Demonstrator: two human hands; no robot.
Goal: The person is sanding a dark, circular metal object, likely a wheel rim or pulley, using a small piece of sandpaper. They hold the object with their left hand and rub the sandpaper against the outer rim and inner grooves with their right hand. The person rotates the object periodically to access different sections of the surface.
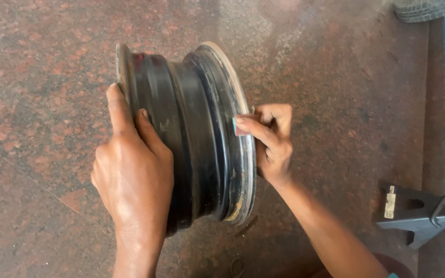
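Bracing the black wheel rim [191, 134] upright on the floor [37, 77] with left hand [132, 175] gripping, right hand [271, 144] pinching a small sanding pad [240, 127] against its edge.

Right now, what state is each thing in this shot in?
Wheel rim: bare, no tyre, standing on edge on the stone floor.
Left hand: gripping the rim's barrel.
Right hand: pressing a small pad against the rim's worn lip.
Black metal stand: untouched.
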